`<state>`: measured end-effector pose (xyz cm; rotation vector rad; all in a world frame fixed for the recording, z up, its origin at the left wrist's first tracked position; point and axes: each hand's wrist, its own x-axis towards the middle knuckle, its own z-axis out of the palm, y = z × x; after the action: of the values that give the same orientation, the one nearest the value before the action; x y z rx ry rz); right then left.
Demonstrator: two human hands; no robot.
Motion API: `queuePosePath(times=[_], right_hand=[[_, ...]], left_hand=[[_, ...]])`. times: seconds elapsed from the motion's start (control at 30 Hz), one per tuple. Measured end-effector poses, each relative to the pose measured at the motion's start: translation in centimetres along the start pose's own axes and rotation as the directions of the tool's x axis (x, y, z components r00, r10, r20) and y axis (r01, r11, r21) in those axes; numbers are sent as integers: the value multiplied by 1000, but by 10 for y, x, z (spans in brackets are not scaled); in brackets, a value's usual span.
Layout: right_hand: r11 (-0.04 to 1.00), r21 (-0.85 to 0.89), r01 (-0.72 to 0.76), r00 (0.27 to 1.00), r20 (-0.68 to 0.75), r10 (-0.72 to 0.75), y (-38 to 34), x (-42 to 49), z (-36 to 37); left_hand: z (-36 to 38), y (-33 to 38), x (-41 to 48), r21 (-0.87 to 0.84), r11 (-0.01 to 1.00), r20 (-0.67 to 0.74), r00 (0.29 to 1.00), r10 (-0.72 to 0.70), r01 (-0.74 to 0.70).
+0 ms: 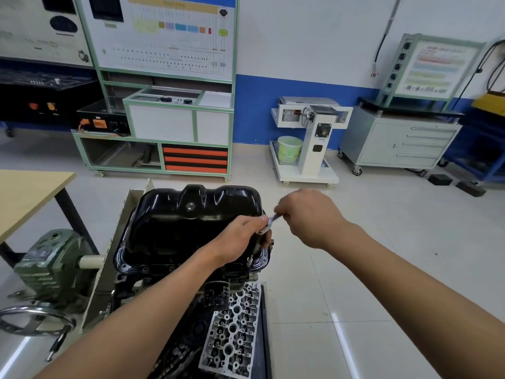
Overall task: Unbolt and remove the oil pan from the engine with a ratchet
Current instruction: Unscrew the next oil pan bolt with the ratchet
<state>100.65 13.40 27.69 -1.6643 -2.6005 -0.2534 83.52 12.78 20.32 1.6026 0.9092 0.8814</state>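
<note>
The oil pan (185, 222) sits on top of the inverted engine (164, 274), with its flange (262, 262) against the block. The left hand (240, 239) grips the head of the ratchet (273, 220) and holds it over the near right corner of the flange. The right hand (308, 217) holds the handle end, fingers curled round it. The left hand hides most of the socket and the bolt, so engagement cannot be confirmed.

Hazards from this position:
- A tilted socket is likely to slip and round the bolt. Keep the head pressed straight down.
- If the bolt breaks free suddenly, the right hand may strike the pan edge.
- A freed bolt may fall into the open ports of the cylinder head (232, 324) lying just below the corner.
- Lifting the pan while other bolts remain may bend the flange
</note>
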Motion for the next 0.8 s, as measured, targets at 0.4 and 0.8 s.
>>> queuePosePath(times=[0.4,0.8], right_hand=[[997,77,24,999,-40,-21,3,-26,4],[965,260,28,989,136,-66,-42,-47,-6]], left_hand=[[7,-8,5,41,999,-94,996,-6,9],[8,-14,8,-86,996,-80,996,-25,18]])
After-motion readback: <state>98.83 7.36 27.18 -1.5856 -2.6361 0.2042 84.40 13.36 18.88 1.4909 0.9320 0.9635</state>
